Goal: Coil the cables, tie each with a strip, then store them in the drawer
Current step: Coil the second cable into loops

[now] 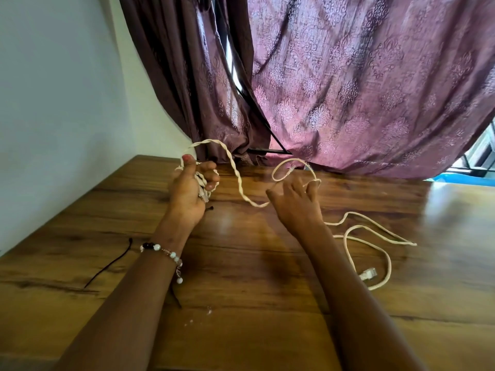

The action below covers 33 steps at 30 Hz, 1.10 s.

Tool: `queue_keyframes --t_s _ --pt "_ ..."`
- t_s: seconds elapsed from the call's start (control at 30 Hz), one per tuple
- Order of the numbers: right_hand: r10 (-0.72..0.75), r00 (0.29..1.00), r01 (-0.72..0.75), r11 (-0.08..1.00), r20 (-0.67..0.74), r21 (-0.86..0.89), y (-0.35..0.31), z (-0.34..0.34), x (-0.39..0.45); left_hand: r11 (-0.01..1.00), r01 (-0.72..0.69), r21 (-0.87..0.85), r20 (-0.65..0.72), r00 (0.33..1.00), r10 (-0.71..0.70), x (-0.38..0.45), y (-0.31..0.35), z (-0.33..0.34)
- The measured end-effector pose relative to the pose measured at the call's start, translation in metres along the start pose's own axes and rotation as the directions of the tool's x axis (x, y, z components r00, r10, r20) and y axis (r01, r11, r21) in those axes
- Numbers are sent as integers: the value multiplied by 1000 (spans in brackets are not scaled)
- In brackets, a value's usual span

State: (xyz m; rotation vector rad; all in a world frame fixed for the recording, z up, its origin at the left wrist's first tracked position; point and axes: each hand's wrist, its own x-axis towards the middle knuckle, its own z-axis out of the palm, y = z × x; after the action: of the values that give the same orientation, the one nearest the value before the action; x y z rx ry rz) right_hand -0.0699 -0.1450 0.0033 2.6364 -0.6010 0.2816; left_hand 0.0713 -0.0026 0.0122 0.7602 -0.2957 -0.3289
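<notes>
- Left hand (188, 191): grip curled round coiled turns of the cream cable (235, 172), above the counter (241, 330).
- Right hand (297, 202): fingers pinching the cable's far loop.
- Second cable (375, 253): loose at right, on the counter.
- Black strip (107, 266): near left.

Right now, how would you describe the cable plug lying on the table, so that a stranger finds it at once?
Start at the wooden table and look to the right of the person's right forearm. There a cream cable lies in loose loops. At its near end rests the clear plug, the only connector lying free on the wood, unlike the twisted cable held up in the hands.
</notes>
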Motion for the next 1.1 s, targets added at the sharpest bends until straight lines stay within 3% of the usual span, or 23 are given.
queue_keyframes --t_s 0.1,0.23,0.3,0.37,0.4,0.43,0.47,0.53,0.6,0.67,0.7,0.73,0.8,0.83,0.9,0.93,1.0,1.1 --pt "-75 996 73 997 -54 -40 -17 -9 -4 992 -24 127 18 1000 22 -1 -4 2" --pt "-69 997 68 997 -28 -24 -21 -10 -7 992 -15 123 -17 1000 17 -3 -5 2" --pt "-2 998 7 997 -68 75 -8 -9 -7 994 6 112 -65 998 1 -3 -3 0" --pt "-11 985 56 965 -174 256 8 -4 -3 985 7 175 -102 995 11 0 -2 -5" --pt "-73 974 160 894 -216 419 13 -6 -3 978 10 209 -112 994 14 0 -3 -6" --pt "-151 955 281 738 -256 614 15 -9 -3 972 17 233 -120 993 11 0 -5 -6" --pt "-206 932 364 522 -300 772 12 -15 -5 970 27 241 -118 993 2 0 -6 -5" --pt "-176 913 394 143 -369 908 3 -22 -7 969 46 242 -100 995 -22 -2 -9 -2" --pt "-3 917 400 -11 -400 917 -6 -23 -3 969 93 228 -64 995 -80 -3 -9 -1" --pt "229 891 410 -32 -393 911 -4 -16 2 972 171 162 29 984 -178 -4 -7 -3" --pt "346 861 398 1 -373 918 0 -13 4 971 214 107 107 968 -225 -5 -4 -4" --pt "445 815 358 114 -370 927 7 -9 5 966 256 44 203 944 -260 -6 -2 -5" --pt "534 748 112 484 -395 868 21 -2 2 943 322 -88 387 883 -265 -9 3 -6" --pt "519 776 -55 624 -360 780 25 1 -1 927 343 -154 457 856 -242 -10 5 -6" --pt "432 879 -244 772 -203 587 22 2 -4 890 374 -262 561 809 -175 -11 6 -5" --pt "368 918 -257 838 -151 481 18 3 -2 873 379 -305 587 797 -141 -11 6 -5" --pt "188 972 -148 955 -139 258 6 -2 0 870 333 -364 567 820 -77 -10 6 -5" --pt "-28 997 37 992 -69 120 -14 -13 -2 915 184 -359 449 894 -4 -10 7 -2"
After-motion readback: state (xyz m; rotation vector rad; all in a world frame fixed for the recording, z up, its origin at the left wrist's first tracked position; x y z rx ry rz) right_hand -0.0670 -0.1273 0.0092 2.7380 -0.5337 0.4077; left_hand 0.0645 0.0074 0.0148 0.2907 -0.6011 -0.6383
